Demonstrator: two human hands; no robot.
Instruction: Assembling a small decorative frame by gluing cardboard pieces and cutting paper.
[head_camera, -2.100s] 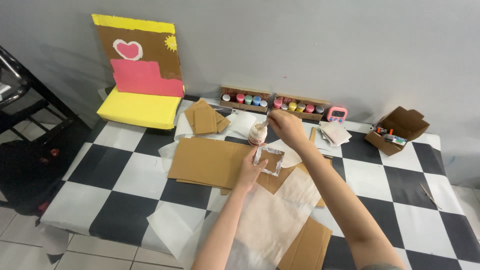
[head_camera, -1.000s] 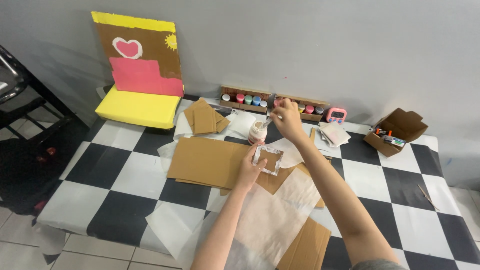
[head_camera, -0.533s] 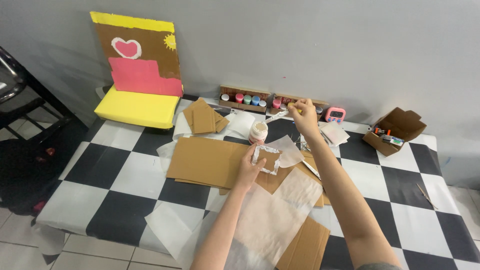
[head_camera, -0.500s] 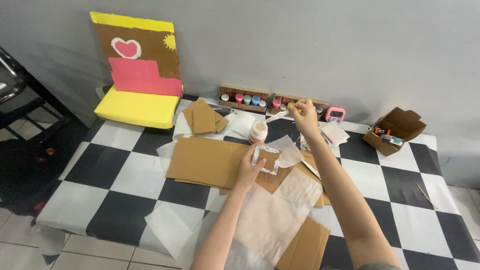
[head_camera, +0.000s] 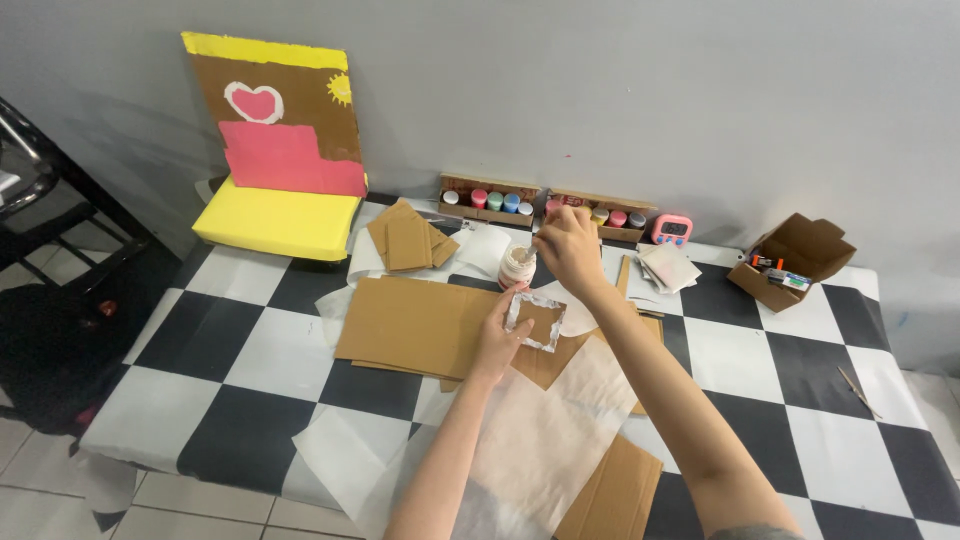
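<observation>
My left hand (head_camera: 497, 338) holds up a small cardboard square (head_camera: 536, 320) with a white painted border, just above the brown cardboard sheets (head_camera: 415, 325). My right hand (head_camera: 570, 246) pinches a thin brush (head_camera: 534, 251) whose tip reaches the mouth of a small white paint jar (head_camera: 516, 268). The jar stands right behind the square, between my two hands.
Two trays of small paint pots (head_camera: 492, 199) (head_camera: 605, 214) line the wall, with a pink timer (head_camera: 672, 230) beside them. An open cardboard box (head_camera: 792, 259) sits far right. A yellow and pink painted cardboard piece (head_camera: 282, 160) leans at the left. White paper sheets (head_camera: 560, 440) lie near me.
My right hand has come back from the paint trays by the wall, moving left and toward me to the white jar. The left hand keeps the square still.
</observation>
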